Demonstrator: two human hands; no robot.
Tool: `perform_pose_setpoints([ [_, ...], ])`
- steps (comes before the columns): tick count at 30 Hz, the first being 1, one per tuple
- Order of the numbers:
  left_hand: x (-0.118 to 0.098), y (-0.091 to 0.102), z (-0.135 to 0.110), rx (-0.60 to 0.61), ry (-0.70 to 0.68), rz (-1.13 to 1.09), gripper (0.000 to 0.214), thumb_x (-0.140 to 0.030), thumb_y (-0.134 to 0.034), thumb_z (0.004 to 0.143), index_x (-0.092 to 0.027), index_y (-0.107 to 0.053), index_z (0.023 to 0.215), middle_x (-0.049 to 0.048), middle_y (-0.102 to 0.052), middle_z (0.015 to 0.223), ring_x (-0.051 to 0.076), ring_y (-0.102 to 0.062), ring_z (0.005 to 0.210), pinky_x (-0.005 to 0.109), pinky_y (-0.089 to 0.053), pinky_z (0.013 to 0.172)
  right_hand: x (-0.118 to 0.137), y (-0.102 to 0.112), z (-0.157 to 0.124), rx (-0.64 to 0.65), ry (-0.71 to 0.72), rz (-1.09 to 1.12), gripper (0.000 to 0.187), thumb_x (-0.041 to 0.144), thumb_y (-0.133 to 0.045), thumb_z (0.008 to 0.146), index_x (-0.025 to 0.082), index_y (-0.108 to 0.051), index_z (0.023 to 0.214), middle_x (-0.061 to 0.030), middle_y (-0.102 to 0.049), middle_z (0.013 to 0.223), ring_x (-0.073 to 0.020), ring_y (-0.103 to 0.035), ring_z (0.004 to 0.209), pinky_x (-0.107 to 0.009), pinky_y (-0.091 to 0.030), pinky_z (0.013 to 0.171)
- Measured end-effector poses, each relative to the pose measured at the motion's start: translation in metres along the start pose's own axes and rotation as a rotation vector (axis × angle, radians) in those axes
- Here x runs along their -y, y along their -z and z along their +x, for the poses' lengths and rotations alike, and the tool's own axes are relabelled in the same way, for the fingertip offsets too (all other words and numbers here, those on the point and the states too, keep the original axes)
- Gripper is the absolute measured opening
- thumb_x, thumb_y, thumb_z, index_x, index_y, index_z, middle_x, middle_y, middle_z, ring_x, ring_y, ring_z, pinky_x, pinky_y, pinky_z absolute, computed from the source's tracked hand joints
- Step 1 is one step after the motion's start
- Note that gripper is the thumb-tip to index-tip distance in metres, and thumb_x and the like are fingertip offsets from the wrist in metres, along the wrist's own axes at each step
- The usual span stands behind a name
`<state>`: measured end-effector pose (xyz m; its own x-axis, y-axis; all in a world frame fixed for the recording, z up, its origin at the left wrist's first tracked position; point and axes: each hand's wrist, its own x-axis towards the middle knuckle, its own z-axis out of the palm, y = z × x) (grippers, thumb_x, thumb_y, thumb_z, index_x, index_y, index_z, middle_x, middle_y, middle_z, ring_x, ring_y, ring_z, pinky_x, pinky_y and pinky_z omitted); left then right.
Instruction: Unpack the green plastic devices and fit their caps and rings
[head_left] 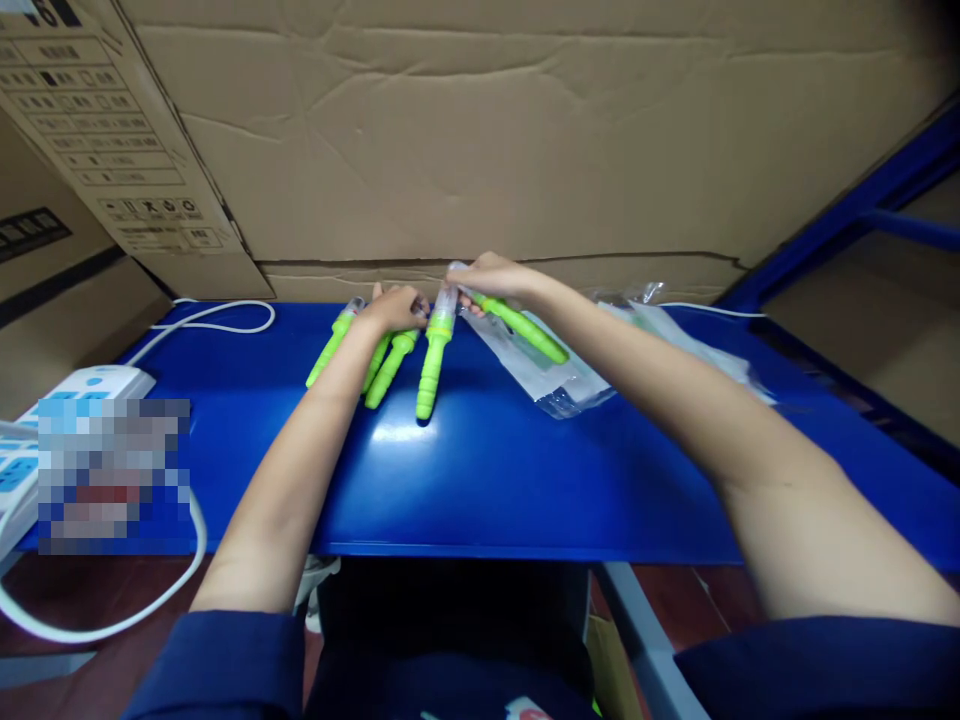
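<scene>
Several bright green sticks with ribbed handles and clear ends lie at the back of the blue table; I cannot tell their exact kind. My left hand (pixel 395 307) is curled over the clear ends of two green sticks (pixel 388 372) in the middle of the group. Left of it, another green stick (pixel 330 345) lies partly behind my forearm. My right hand (pixel 491 278) is closed around the clear end of a green stick (pixel 529 332), whose handle points right and toward me. Between my hands lies one more green stick (pixel 432 372), its clear end touching my right fingers.
Clear plastic bags with white sheets (pixel 577 385) lie under and beyond my right forearm. A large cardboard panel (pixel 480 150) stands along the back of the blue table (pixel 525 480). On the left are a white power strip (pixel 112 382) and a looping white cable (pixel 199 530).
</scene>
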<state>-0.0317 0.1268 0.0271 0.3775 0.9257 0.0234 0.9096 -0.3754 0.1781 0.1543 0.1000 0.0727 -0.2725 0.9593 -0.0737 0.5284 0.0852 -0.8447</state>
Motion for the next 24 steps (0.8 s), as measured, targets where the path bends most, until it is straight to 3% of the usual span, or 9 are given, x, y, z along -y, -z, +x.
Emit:
perform_pose_setpoints([
  [4,0.007,-0.003,0.001,-0.04,0.093,0.061,0.033,-0.036,-0.049,0.094,-0.021,-0.069,0.114,0.0126,-0.072,0.124,0.031,-0.059,0.128,0.054,-0.027,0.119,-0.011,-0.029,0.02,0.022,-0.111,0.099,0.026,0.021,-0.058,0.089,0.018,-0.056,0.063,-0.0009,-0.055,0.055,-0.0112,-0.053,0.05,-0.027,-0.055,0.059],
  [9,0.01,-0.008,0.004,-0.041,0.158,0.08,0.043,-0.03,-0.033,0.099,-0.017,-0.07,0.117,0.0181,-0.067,0.133,0.034,-0.056,0.134,0.058,-0.026,0.119,-0.023,-0.056,0.038,-0.075,-0.21,0.149,0.019,0.021,-0.053,0.093,0.018,-0.056,0.074,-0.0011,-0.055,0.057,-0.0143,-0.059,0.056,-0.027,-0.055,0.062],
  [13,0.012,-0.011,0.006,-0.086,0.182,0.006,0.055,-0.038,-0.024,0.102,-0.015,-0.066,0.129,0.0203,-0.062,0.141,0.037,-0.052,0.138,0.064,-0.023,0.119,-0.027,-0.066,0.036,-0.141,-0.138,0.004,0.018,0.029,-0.053,0.095,0.014,-0.063,0.096,-0.0104,-0.071,0.089,-0.023,-0.07,0.089,-0.032,-0.058,0.081],
  [15,0.012,-0.012,0.007,-0.113,0.192,-0.046,0.061,-0.046,-0.02,0.102,-0.016,-0.063,0.135,0.0197,-0.06,0.144,0.037,-0.05,0.14,0.065,-0.021,0.12,-0.025,-0.071,0.029,-0.182,-0.088,-0.126,0.033,0.031,-0.054,0.095,0.009,-0.059,0.119,-0.0169,-0.069,0.12,-0.0276,-0.065,0.115,-0.036,-0.053,0.098],
  [17,0.011,-0.013,0.008,-0.129,0.192,-0.079,0.066,-0.053,-0.018,0.102,-0.017,-0.062,0.135,0.0195,-0.06,0.144,0.038,-0.05,0.141,0.066,-0.018,0.121,-0.023,-0.077,0.019,-0.21,-0.084,-0.238,0.055,0.029,-0.054,0.095,0.0,-0.043,0.141,-0.0247,-0.052,0.145,-0.0303,-0.051,0.137,-0.038,-0.043,0.112],
  [20,0.009,-0.013,0.009,-0.12,0.186,-0.068,0.07,-0.057,-0.017,0.101,-0.016,-0.065,0.13,0.0211,-0.063,0.139,0.039,-0.052,0.139,0.068,-0.017,0.12,-0.022,-0.078,0.004,-0.188,-0.054,-0.352,0.074,0.029,-0.051,0.095,-0.005,-0.021,0.153,-0.0295,-0.032,0.158,-0.032,-0.032,0.151,-0.041,-0.033,0.12],
  [22,0.009,-0.013,0.008,-0.107,0.193,-0.045,0.072,-0.06,-0.018,0.1,-0.016,-0.068,0.125,0.0215,-0.066,0.135,0.039,-0.054,0.136,0.067,-0.018,0.12,-0.025,-0.069,-0.006,-0.183,0.017,-0.446,0.069,0.034,-0.048,0.097,0.0,-0.028,0.153,-0.027,-0.035,0.157,-0.0347,-0.031,0.15,-0.046,-0.033,0.119],
  [24,0.008,-0.013,0.007,-0.1,0.191,-0.042,0.072,-0.065,-0.022,0.098,-0.016,-0.066,0.127,0.021,-0.068,0.132,0.039,-0.055,0.135,0.065,-0.018,0.121,-0.031,-0.053,-0.017,-0.237,0.088,-0.605,0.054,0.037,-0.047,0.098,0.007,-0.047,0.143,-0.0242,-0.044,0.15,-0.0384,-0.038,0.145,-0.053,-0.034,0.116],
])
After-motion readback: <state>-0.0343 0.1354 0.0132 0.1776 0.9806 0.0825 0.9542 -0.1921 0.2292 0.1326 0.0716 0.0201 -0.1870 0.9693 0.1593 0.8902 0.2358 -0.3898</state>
